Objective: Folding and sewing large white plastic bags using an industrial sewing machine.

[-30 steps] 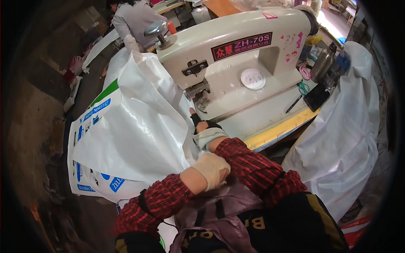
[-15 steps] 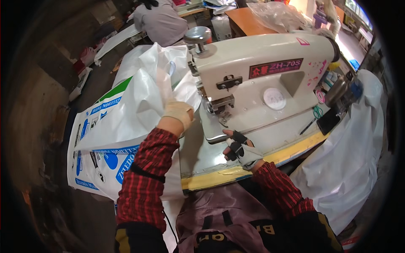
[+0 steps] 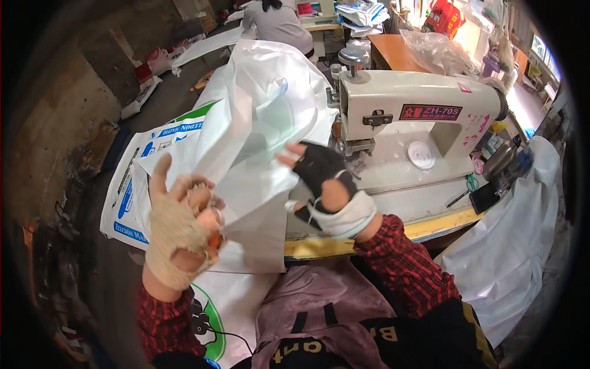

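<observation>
My left hand [image 3: 179,230], in a worn beige glove, is raised over the left part of a large white printed plastic bag [image 3: 243,160]. One of its fingers points up, the others are bent but apart, and nothing shows in them. My right hand [image 3: 326,184] wears a black fingerless glove with a white wrist band. Its fingers stretch left over the bag, thumb apart, holding nothing visible; whether they touch the bag I cannot tell. Just right of it stands a cream sewing machine [image 3: 393,98]. The bag is bunched up against the machine's left end and spreads over the table's left side.
A yellow-taped table edge [image 3: 319,248] runs in front of me. Scissors [image 3: 472,182], a phone [image 3: 484,198] and a metal bottle [image 3: 499,160] lie right of the machine. More white sheeting [image 3: 504,246] hangs at the right. Another person [image 3: 279,27] sits beyond.
My left hand has moved left and down, away from the machine, letting go of the bag. My right hand has moved left and up over the bag. The view has shifted left.
</observation>
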Motion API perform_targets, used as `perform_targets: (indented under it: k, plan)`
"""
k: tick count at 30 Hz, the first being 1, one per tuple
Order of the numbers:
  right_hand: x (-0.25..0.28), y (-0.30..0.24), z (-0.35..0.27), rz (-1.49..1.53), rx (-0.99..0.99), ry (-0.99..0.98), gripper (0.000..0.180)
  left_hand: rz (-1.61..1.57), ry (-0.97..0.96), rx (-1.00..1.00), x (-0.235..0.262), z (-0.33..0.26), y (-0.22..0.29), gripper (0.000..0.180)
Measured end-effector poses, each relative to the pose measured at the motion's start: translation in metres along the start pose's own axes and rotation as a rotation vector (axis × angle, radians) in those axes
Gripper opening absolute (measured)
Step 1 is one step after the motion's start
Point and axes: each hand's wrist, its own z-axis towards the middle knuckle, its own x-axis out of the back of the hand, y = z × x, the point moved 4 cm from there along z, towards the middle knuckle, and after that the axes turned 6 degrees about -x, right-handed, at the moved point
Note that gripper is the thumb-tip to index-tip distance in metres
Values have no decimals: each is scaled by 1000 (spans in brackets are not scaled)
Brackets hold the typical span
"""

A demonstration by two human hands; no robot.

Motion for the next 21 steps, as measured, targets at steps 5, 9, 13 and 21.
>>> perform_targets:
  k: [5,9,13,21]
  plan:
    - [-58,-43,-18,192,-41,-460,27,41,175,17,0,-64,12,19]
    - [-56,-39,-25,418,-302,-411,18,-111,886,790,-28,-172,-7,22]
    - [1,-49,-10,-412,-431,-443,35,-1695,1088,1841,-197,-360,-16,28]
    - [100,-30,92,-349,-47,90,37,-1533,1493,2205,-249,-466,-71,39]
